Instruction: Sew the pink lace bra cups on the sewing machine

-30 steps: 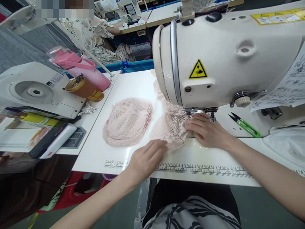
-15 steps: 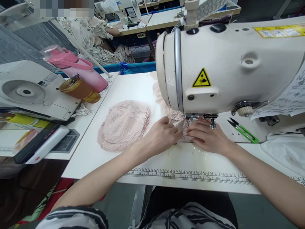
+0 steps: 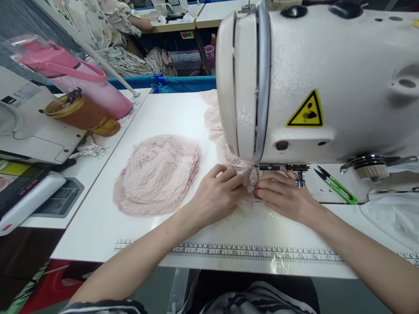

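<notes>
Pale pink lace fabric runs from behind the sewing machine's head down to its front. My left hand is closed on the near edge of this lace, thumb and fingers pinched together. Close by on the right, my right hand lies beneath the machine head with its fingertips pressed on the same lace. The needle area is hidden behind the head and my fingers. To the left, a round pile of pink lace pieces rests on the white table, apart from my hands.
Green thread snips lie right of my right hand, near white fabric. A ruler strip runs along the table's front. At left are a pink bottle, an amber cup and another machine. A person sits beyond.
The view has moved closer to the machine. My left hand's fingers have shifted slightly on the lace, and loose threads now show at its near edge. My right hand stays at the lace.
</notes>
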### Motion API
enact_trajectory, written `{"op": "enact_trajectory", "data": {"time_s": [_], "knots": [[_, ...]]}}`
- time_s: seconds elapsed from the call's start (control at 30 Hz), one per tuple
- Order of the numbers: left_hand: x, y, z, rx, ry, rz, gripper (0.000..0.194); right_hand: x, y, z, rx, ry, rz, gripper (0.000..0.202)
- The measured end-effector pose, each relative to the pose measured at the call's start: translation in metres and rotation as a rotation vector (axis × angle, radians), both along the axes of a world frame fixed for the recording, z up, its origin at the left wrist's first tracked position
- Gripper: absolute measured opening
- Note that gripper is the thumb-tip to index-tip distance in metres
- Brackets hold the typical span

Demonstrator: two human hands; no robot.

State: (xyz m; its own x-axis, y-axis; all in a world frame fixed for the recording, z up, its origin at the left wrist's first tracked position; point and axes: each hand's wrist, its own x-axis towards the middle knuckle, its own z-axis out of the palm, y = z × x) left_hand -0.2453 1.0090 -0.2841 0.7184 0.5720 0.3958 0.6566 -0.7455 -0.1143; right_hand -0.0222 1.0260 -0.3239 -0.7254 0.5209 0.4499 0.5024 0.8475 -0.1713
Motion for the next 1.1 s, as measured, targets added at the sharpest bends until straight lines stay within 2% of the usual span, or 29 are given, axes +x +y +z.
{"op": "enact_trajectory", "data": {"time_s": [0.07,0.13,0.3,0.5,0.77,1.1], "knots": [[0.001,0.000,-0.007,-0.042,-0.044,-0.018,0.022,-0.001,0.000,0.000,0.019,0.011,0.013,0.026],[0.003,0.001,-0.015,-0.105,-0.052,-0.035,0.030,-0.002,0.002,0.000,0.017,0.024,0.034,0.026],[0.005,0.000,-0.026,-0.198,0.027,-0.040,0.041,-0.001,0.002,0.000,0.007,0.028,0.054,0.026],[0.002,0.003,-0.025,-0.241,0.000,-0.034,0.041,-0.001,0.000,-0.004,-0.008,0.033,0.062,0.023],[-0.006,0.013,-0.023,-0.235,-0.043,-0.105,0.042,-0.007,-0.002,-0.006,0.025,0.003,0.067,0.023],[-0.011,0.017,-0.020,-0.304,-0.061,-0.095,0.049,-0.012,-0.003,-0.005,0.076,0.002,0.047,0.023]]}}
